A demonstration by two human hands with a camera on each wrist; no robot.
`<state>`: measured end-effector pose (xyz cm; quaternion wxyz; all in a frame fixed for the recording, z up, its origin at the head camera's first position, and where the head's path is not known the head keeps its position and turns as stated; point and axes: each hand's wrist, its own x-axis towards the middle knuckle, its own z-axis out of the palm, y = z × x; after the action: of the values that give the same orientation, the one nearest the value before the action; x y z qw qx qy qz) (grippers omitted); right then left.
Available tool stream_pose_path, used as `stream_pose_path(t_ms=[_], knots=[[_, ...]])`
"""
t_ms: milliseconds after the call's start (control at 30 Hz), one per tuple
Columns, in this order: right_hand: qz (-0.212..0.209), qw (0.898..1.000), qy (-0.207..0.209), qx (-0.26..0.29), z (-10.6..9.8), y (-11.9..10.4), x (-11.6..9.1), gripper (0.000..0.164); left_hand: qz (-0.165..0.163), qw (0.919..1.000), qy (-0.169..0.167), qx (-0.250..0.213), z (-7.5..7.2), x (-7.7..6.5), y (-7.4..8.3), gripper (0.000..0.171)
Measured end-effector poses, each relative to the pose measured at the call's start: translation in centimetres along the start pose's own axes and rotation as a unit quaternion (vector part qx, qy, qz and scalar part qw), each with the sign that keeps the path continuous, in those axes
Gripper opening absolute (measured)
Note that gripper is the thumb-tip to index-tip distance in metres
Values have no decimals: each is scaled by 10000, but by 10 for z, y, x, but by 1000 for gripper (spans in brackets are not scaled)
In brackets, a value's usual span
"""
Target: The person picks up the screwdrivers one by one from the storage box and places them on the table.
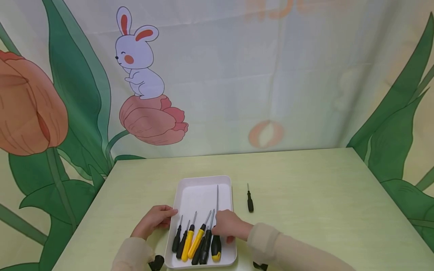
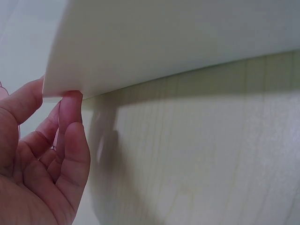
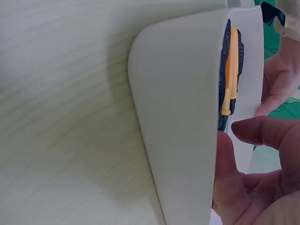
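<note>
A white tray (image 1: 200, 188) holds several screwdrivers, their handles toward the near end. My left hand (image 1: 157, 218) pinches the tray's left rim; in the left wrist view the thumb is on one side of the wall and fingers on the other. My right hand (image 1: 232, 224) reaches over the tray's right side, covering part of the long shaft of a black screwdriver with a yellow end (image 1: 216, 248). In the right wrist view the right thumb and finger are slightly apart beside the rim, nothing visibly held between them. Left of it lie two yellow-handled screwdrivers (image 1: 188, 244) and several black ones.
A small black screwdriver (image 1: 250, 202) lies on the pale wood-grain table (image 1: 305, 188), right of the tray. Behind the table hangs a printed cloth (image 1: 217, 82) with a rabbit and tulips.
</note>
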<state>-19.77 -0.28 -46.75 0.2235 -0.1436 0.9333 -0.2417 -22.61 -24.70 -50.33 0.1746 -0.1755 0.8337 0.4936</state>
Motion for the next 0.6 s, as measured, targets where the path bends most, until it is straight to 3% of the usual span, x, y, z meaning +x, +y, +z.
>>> stream_pose_path(t_ms=[333,600], knots=[[-104,9939,75,-1098,10,-6,1,22,-75,9999,84,88,1,3,0,28],[-156,9895,270,-1414,13,-12,-1,19,-17,9999,75,71,1,0,1,28]])
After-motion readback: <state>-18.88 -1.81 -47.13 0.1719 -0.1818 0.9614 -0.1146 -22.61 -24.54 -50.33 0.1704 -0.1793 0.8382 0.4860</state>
